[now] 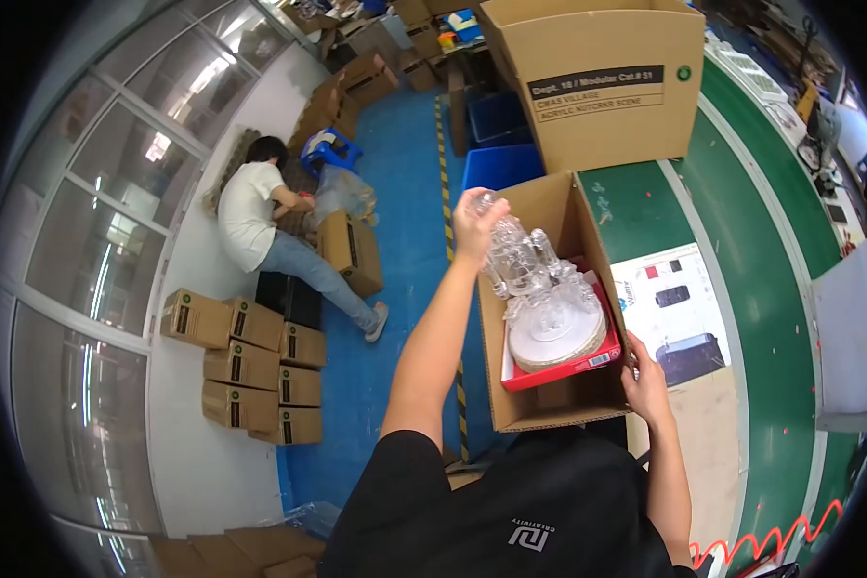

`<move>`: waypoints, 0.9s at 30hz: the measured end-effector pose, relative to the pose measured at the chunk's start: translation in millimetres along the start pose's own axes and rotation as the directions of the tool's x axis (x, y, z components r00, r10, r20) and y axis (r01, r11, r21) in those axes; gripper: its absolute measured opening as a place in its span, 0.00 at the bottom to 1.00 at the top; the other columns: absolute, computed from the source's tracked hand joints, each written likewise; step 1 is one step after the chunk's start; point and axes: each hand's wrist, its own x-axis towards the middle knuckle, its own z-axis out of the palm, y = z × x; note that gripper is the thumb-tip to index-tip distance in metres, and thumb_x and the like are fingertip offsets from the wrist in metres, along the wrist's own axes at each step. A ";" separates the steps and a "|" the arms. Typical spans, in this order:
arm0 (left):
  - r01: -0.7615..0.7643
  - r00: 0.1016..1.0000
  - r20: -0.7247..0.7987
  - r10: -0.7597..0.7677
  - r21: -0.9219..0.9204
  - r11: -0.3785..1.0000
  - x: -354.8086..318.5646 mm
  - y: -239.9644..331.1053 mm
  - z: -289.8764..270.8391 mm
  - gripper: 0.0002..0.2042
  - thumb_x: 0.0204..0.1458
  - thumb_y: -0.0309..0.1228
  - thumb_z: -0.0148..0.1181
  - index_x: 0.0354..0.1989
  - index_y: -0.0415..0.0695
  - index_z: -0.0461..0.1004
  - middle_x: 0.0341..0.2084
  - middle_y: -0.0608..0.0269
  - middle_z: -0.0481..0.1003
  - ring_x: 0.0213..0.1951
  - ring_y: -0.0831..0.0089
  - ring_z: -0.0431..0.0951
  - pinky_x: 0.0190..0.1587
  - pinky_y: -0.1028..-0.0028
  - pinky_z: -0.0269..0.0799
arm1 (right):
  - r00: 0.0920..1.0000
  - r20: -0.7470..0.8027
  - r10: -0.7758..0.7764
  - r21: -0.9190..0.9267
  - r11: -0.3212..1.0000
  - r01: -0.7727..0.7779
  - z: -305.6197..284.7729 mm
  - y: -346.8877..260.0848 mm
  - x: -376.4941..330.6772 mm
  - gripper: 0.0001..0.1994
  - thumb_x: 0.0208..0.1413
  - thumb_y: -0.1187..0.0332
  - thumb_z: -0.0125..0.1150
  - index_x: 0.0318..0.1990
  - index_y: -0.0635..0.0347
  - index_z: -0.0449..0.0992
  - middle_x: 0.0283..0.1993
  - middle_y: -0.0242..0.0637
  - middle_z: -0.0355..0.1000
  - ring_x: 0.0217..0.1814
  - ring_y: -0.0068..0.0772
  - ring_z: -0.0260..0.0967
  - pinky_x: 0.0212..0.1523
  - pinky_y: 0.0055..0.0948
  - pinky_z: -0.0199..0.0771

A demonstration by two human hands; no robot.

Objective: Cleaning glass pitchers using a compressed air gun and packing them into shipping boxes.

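My left hand (474,227) is closed round the top of a clear, castle-like ornament (530,265) with a round white base (556,335). The ornament leans inside an open cardboard box (538,416), its base toward me. Under and beside the base lies a red box (588,364) with a white label. My right hand (647,387) grips the right wall of the cardboard box, near its front corner; some of its fingers are hidden behind the wall.
A larger open carton (607,135) stands behind on the green work surface (780,385), near a blue bin (501,166). To the left, a person (260,217) sits bent over a carton (350,252). Small cartons (243,366) are stacked by the wall. A printed sheet (674,313) lies at right.
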 end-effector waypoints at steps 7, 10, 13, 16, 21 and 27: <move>0.026 0.996 0.088 -0.029 0.028 0.999 -26.6 -31.7 8.5 0.15 0.46 0.19 0.66 0.42 0.39 0.69 0.30 0.60 0.75 0.30 0.68 0.79 0.32 0.68 0.80 | 0.993 -0.018 0.120 -0.069 0.990 -0.121 -0.2 -14.1 -2.1 0.28 0.55 0.81 0.49 0.65 0.60 0.61 0.54 0.57 0.71 0.57 0.55 0.71 0.55 0.40 0.71; 0.132 0.989 0.072 -0.132 0.002 0.991 -37.3 -42.1 13.4 0.15 0.45 0.20 0.69 0.40 0.39 0.71 0.30 0.63 0.74 0.33 0.73 0.78 0.33 0.71 0.80 | 0.993 -0.041 0.110 -0.099 0.989 -0.114 6.1 -10.0 -0.1 0.28 0.55 0.79 0.50 0.66 0.53 0.62 0.52 0.58 0.72 0.54 0.57 0.71 0.53 0.42 0.71; 0.112 0.993 0.019 -0.116 0.153 0.982 -48.0 -70.5 9.7 0.16 0.44 0.23 0.71 0.40 0.39 0.73 0.31 0.63 0.75 0.33 0.76 0.77 0.36 0.75 0.77 | 0.983 0.011 0.184 -0.145 0.973 -0.180 5.7 -23.2 2.1 0.28 0.55 0.77 0.51 0.66 0.51 0.61 0.48 0.61 0.72 0.51 0.61 0.71 0.50 0.44 0.72; 0.144 0.988 0.029 -0.153 0.199 0.969 -59.7 -95.6 24.0 0.17 0.43 0.24 0.71 0.41 0.39 0.73 0.32 0.64 0.76 0.33 0.77 0.77 0.37 0.77 0.75 | 0.991 -0.037 0.130 -0.188 0.973 -0.135 8.9 -9.0 -1.6 0.29 0.55 0.77 0.53 0.66 0.50 0.60 0.46 0.60 0.73 0.48 0.62 0.72 0.46 0.46 0.72; 0.183 0.982 0.013 -0.188 0.183 0.966 -51.0 -130.0 10.0 0.17 0.43 0.28 0.73 0.40 0.39 0.74 0.32 0.66 0.76 0.33 0.77 0.76 0.37 0.76 0.74 | 0.990 -0.044 0.134 -0.194 0.971 -0.141 7.5 -8.6 -6.4 0.29 0.55 0.77 0.54 0.66 0.51 0.60 0.47 0.59 0.73 0.48 0.62 0.71 0.47 0.46 0.72; 0.142 0.988 0.014 -0.153 0.289 0.947 -38.1 -151.6 9.5 0.16 0.42 0.27 0.72 0.40 0.40 0.74 0.30 0.68 0.76 0.32 0.78 0.76 0.37 0.77 0.73 | 0.991 -0.024 0.135 -0.221 0.966 -0.136 4.9 -14.7 -2.5 0.29 0.54 0.74 0.53 0.66 0.52 0.61 0.50 0.56 0.73 0.46 0.60 0.72 0.47 0.48 0.74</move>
